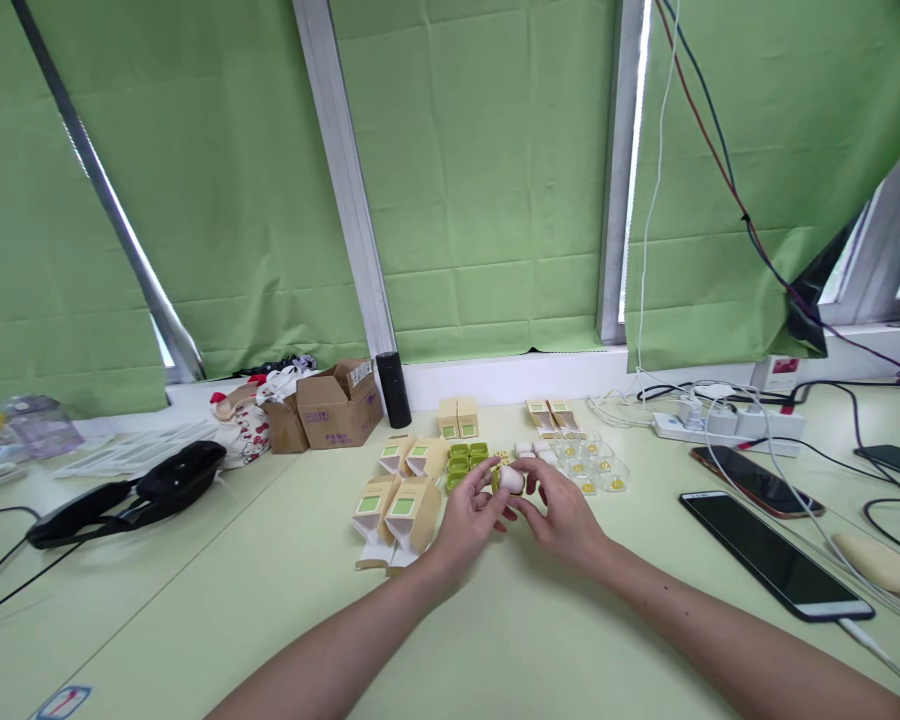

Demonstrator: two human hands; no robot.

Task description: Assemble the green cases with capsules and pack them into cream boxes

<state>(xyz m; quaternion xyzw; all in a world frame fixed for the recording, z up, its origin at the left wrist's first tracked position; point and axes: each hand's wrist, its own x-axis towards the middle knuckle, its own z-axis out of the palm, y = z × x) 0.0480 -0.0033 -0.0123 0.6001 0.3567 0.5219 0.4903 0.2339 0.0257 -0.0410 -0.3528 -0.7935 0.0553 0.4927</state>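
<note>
At the middle of the table, my left hand (pixel 468 518) and my right hand (pixel 564 508) meet around a small white rounded piece (pixel 511 480). Both hands have their fingers curled in on it. Something olive-green shows beside the piece, partly hidden by the fingers. Just left of my left hand stand several small green square cups (pixel 459 466). Behind my right hand are a few white pieces (pixel 525 447) and several clear plastic cups (pixel 613 478) with yellow bottoms. Small beige boxes (pixel 414 510) with green labels and open flaps lie to the left.
More beige boxes (pixel 457 416) stand at the back, near a black cylinder (pixel 394 390) and a brown carton (pixel 339 408). At left lies a black strapped device (pixel 172 485). Phones (pixel 772 555), cables and a white power strip (pixel 735 428) occupy the right side.
</note>
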